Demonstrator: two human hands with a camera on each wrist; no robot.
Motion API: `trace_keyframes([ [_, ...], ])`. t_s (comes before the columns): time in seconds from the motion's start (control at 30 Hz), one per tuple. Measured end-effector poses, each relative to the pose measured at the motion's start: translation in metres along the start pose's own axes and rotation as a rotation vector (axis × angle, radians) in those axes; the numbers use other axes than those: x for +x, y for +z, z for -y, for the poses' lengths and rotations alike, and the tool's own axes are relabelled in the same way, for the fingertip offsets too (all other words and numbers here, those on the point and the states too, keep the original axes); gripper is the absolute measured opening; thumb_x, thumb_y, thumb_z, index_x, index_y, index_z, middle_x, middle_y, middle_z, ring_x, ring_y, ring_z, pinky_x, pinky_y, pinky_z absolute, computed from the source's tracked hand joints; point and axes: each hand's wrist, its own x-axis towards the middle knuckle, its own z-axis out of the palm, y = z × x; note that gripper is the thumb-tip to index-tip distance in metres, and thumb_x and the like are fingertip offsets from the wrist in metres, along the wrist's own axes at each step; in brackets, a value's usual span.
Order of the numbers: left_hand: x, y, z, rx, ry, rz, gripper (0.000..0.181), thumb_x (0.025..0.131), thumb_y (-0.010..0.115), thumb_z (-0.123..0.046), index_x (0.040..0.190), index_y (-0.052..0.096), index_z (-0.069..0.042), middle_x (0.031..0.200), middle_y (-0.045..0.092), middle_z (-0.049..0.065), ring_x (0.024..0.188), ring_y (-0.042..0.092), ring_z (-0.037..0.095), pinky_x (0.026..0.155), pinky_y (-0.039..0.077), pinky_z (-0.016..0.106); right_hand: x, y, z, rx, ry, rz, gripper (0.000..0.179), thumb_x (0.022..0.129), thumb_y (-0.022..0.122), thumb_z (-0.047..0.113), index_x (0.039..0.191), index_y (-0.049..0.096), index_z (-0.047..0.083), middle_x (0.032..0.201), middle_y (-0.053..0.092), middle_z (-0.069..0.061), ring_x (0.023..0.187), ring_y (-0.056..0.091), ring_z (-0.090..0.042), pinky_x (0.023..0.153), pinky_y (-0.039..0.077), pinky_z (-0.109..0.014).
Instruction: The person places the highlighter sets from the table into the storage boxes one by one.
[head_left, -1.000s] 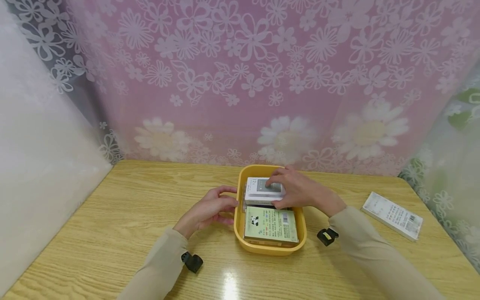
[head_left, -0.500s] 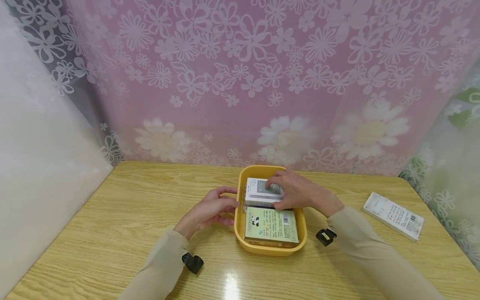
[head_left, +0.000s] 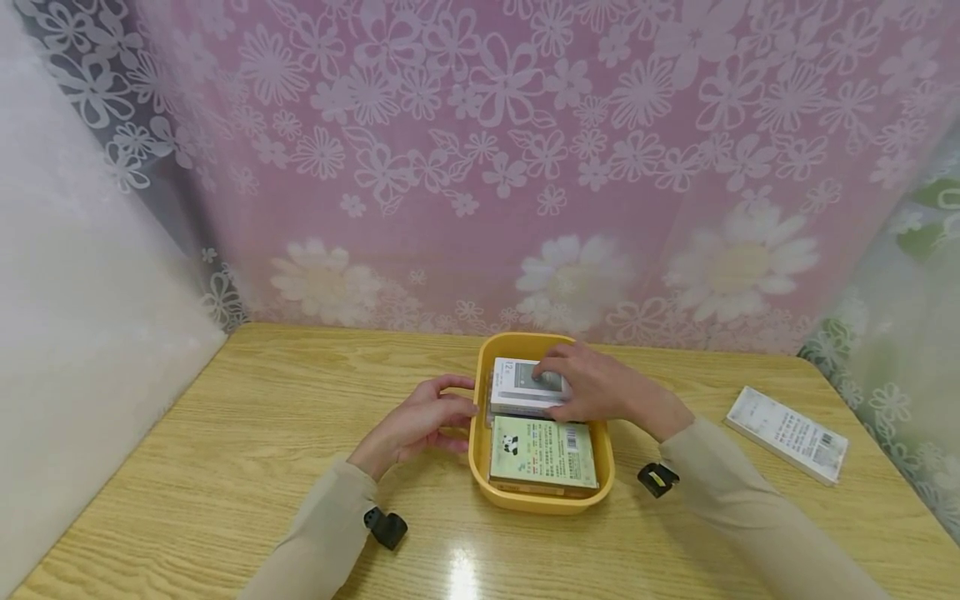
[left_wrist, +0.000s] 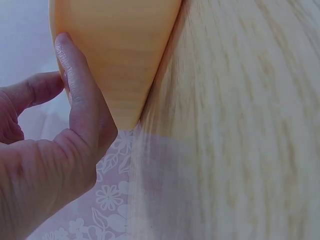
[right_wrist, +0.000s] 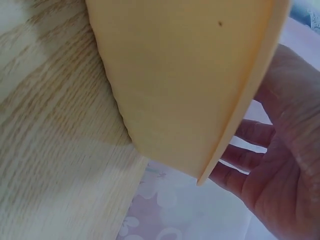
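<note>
In the head view, my right hand (head_left: pixel 600 383) reaches over the far right rim of a yellow plastic basket (head_left: pixel 474 450). Thumb and fingers grip the right end of a white box (head_left: pixel 517 379) with a grey panel, which lies at the basket's far end. Its right part is hidden by the hand. A light green box with a panda print (head_left: pixel 543 450) lies flat in the nearer half, on something orange-brown. My left hand (head_left: pixel 420 417) rests its fingertips against the basket's left side. In the left wrist view, a bent finger (left_wrist: pixel 80 80) touches the outer wall.
Another white printed box (head_left: pixel 787 433) lies at an angle on the wooden table (head_left: pixel 315 400), to the right of the basket. Behind the table hangs a pink flowered curtain (head_left: pixel 450 167), with pale curtains at both sides. Each wrist carries a black device (head_left: pixel 386 527).
The white box's near edge has come down slightly against the green box, narrowing the dark gap between them. Both hands stay almost where they were.
</note>
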Motion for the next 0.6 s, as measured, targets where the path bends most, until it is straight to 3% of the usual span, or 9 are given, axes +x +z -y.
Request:
trace_keyframes([
  [0.17, -0.001, 0.000, 0.000, 0.005, 0.003, 0.002, 0.049, 0.098, 0.061, -0.014, 0.144, 0.044, -0.005, 0.126, 0.065, 0.019, 0.094, 0.069, 0.019, 0.070, 0.065, 0.033, -0.006, -0.001, 0.000, -0.020, -0.031, -0.061, 0.045, 0.086, 0.080, 0.038, 0.123, 0.068, 0.015, 0.130, 0.064, -0.012, 0.115, 0.062, -0.030, 0.094, 0.057, -0.049],
  [0.33, -0.001, 0.000, 0.000, 0.006, 0.008, 0.003, 0.049, 0.099, 0.061, -0.013, 0.144, 0.044, -0.005, 0.127, 0.065, 0.020, 0.094, 0.070, 0.019, 0.071, 0.065, 0.034, -0.015, -0.003, -0.001, -0.042, -0.054, -0.130, 0.047, 0.089, 0.077, 0.038, 0.128, 0.068, 0.012, 0.133, 0.064, -0.015, 0.122, 0.061, -0.035, 0.101, 0.053, -0.055],
  [0.6, -0.001, 0.001, 0.000, 0.000, 0.008, -0.002, 0.049, 0.098, 0.061, -0.013, 0.144, 0.044, -0.005, 0.126, 0.065, 0.019, 0.094, 0.069, 0.020, 0.071, 0.065, 0.034, -0.030, -0.006, -0.005, -0.099, -0.027, -0.218, 0.051, 0.090, 0.075, 0.039, 0.131, 0.066, 0.010, 0.139, 0.062, -0.018, 0.127, 0.059, -0.039, 0.102, 0.052, -0.059],
])
